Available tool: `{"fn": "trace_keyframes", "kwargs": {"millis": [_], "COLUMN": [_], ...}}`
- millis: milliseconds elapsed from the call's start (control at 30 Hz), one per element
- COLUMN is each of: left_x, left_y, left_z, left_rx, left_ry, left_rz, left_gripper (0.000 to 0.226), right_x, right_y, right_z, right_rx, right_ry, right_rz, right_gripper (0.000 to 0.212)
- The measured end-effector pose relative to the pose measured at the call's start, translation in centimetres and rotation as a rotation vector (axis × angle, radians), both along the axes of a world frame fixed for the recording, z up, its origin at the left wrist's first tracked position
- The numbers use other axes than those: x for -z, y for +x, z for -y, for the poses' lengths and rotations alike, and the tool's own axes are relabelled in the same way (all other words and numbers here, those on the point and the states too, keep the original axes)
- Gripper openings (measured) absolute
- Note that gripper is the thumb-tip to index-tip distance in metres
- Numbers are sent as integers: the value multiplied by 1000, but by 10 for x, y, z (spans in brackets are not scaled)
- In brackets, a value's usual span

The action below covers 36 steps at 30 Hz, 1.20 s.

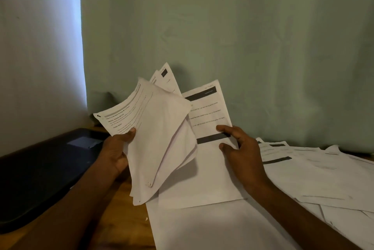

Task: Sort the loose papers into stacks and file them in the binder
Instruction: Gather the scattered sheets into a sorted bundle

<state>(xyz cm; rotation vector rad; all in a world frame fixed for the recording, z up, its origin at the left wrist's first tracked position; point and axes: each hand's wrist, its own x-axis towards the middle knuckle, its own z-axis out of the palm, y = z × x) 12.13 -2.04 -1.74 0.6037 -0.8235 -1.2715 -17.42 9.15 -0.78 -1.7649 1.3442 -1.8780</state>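
Left grip (pixel 116 151) clamps a fanned bundle of printed sheets (pixel 159 144) at its lower-left edge, thumb on top, held up off the bench (pixel 119 219); right grip (pixel 240 146) pinches the edge of a single banded sheet (pixel 206 120) tilted up behind it. Paper looks light, floppy, slippery sheet-on-sheet, corners already drooping; best taken near mid-edge, squared before stacking. More loose papers (pixel 315 170) lie spread to the right; the dark binder (pixel 40 177) lies flat at left.

A pale green curtain (pixel 242 37) hangs as the backdrop, its lower edge reaching the wooden tabletop (pixel 119 219). To its left stands a lighter wall (pixel 36 57), brightly lit along the curtain's edge.
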Motion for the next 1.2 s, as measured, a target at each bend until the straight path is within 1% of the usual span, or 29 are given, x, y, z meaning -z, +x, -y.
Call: {"fn": "trace_keyframes", "kwargs": {"millis": [67, 200, 233, 333, 400, 467, 567, 600, 667, 733, 800, 867, 900, 967, 1000, 1033, 1067, 1100, 1200], "left_x": [1, 1, 1, -1, -3, -5, -4, -3, -2, -2, -2, -2, -1, -1, -2, -2, -2, 0, 3], "left_y": [-1, -1, -2, -4, -7, -11, -21, -23, -28, -29, -32, -35, -36, -37, -36, -36, -35, -34, -36], "left_z": [2, -2, -3, -4, -5, -9, -12, -12, -11, -10, -10, -12, -15, -22, -25, -25, -25, -24, -21], "left_rx": [-7, -7, -10, -7, -12, -40, -114, -125, -122, -66, 4, 77, 143, 306, 388, 439, 467, 465, 365], "left_ry": [-5, -55, -64, -91, -98, -103, -109, -107, -107, -110, -125, -126, -111, -62, -40, -31, -29, -31, -26], "left_rz": [-29, -31, -29, 8, 42, 64, 97, 100, 96, 63, 56, 76, 88, 117, 132, 149, 175, 208, 282], "left_gripper": [48, 63, 63, 61, 51, 44, 45, 46, 49, 53, 53, 48, 51, 68, 72, 68, 64, 65, 76], "right_x": [-1, -2, -3, -5, -6, -7, -9, -10, -9, -6, -4, -6, -8, -10, -9, -9, -8, -8, -7], "right_y": [0, 1, 1, -1, -3, -5, -4, -2, 2, 5, 6, 3, 1, -2, -3, -4, -6, -7, -12], "right_z": [0, -2, -2, -2, -1, 0, 1, 1, 1, 3, 3, 2, 2, 2, 4, 5, 6, 6, 9], "right_rx": [-9, -30, -30, -37, -39, -60, -162, -199, -236, -226, -201, -223, -248, -299, -320, -348, -378, -412, -481], "right_ry": [-8, -22, -22, -4, 17, 40, 68, 89, 142, 189, 216, 224, 232, 251, 264, 276, 293, 310, 326], "right_rz": [0, 7, 8, 37, 64, 123, 282, 318, 320, 257, 275, 375, 429, 496, 510, 528, 538, 534, 511], "right_gripper": [50, 51, 51, 50, 46, 38, 23, 21, 28, 42, 55, 59, 59, 60, 60, 59, 59, 58, 54]}}
